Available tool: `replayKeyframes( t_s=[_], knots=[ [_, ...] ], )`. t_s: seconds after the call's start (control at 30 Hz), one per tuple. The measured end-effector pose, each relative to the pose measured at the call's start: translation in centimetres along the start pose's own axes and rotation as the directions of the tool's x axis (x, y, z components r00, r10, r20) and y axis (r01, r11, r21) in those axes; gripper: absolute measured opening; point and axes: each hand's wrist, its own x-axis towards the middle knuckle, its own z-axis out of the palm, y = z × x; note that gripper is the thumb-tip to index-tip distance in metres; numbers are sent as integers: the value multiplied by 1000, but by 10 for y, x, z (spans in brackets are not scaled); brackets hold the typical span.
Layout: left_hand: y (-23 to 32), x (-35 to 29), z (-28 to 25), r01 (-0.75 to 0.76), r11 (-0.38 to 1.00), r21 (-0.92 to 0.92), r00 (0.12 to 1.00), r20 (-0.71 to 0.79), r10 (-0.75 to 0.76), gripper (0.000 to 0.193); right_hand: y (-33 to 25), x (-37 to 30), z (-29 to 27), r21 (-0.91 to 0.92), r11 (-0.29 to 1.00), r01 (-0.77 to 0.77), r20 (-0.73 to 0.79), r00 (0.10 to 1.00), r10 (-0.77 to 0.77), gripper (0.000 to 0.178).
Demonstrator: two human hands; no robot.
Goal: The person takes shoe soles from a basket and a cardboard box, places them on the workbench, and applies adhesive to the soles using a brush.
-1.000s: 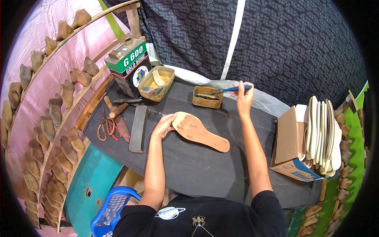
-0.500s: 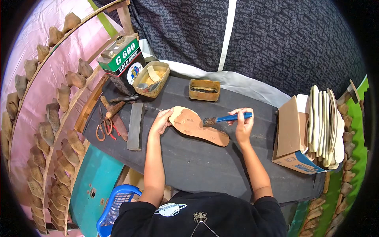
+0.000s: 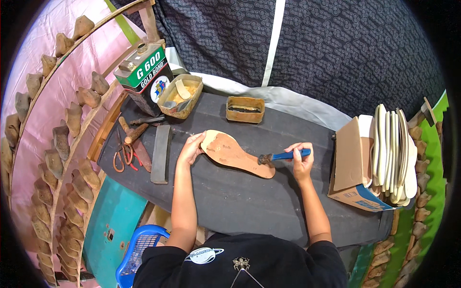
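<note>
My left hand (image 3: 192, 148) is closed on the wide toe end of a tan shoe insole (image 3: 230, 152), which it holds over the dark table (image 3: 225, 199). The insole's face is mostly brown, with a paler strip at the toe edge and several small dark marks. In my right hand (image 3: 302, 162) is a brush with a blue handle (image 3: 284, 155). Its dark bristles touch the insole near the heel end. Beyond the insole stands a small yellowish-brown tub (image 3: 245, 110) with dark residue inside.
A green and black metal can (image 3: 145, 79) stands at the back left, beside a plastic container of scraps (image 3: 180, 102). Scissors (image 3: 123, 154), a hammer (image 3: 136, 133) and a grey block (image 3: 161, 154) lie at left. At right, a cardboard box (image 3: 354, 158) holds upright pale soles (image 3: 391, 149).
My right hand has moved the brush along the insole, from its middle toward the heel end on the right. My left hand keeps its hold on the toe end.
</note>
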Motion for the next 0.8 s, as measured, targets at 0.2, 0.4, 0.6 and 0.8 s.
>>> replayKeyframes(
  t_s=[0.2, 0.4, 0.6, 0.8],
  knots=[
    [1, 1, 0, 8, 1000, 1, 1000, 8, -8, 28, -5, 3, -15, -90, 996, -9, -48, 999, 5, 13],
    [4, 0, 7, 0, 1000, 3, 1000, 7, 0, 27, -4, 12, 20, 41, 999, -26, -53, 998, 28, 12],
    [1, 1, 3, -8, 1000, 7, 1000, 22, 7, 27, 7, 11, 24, 144, 989, -42, 38, 999, 37, 13],
    [-1, 1, -1, -16, 1000, -10, 999, 30, 16, 28, 9, -2, -12, 35, 997, -69, -55, 996, 71, 15]
  ],
)
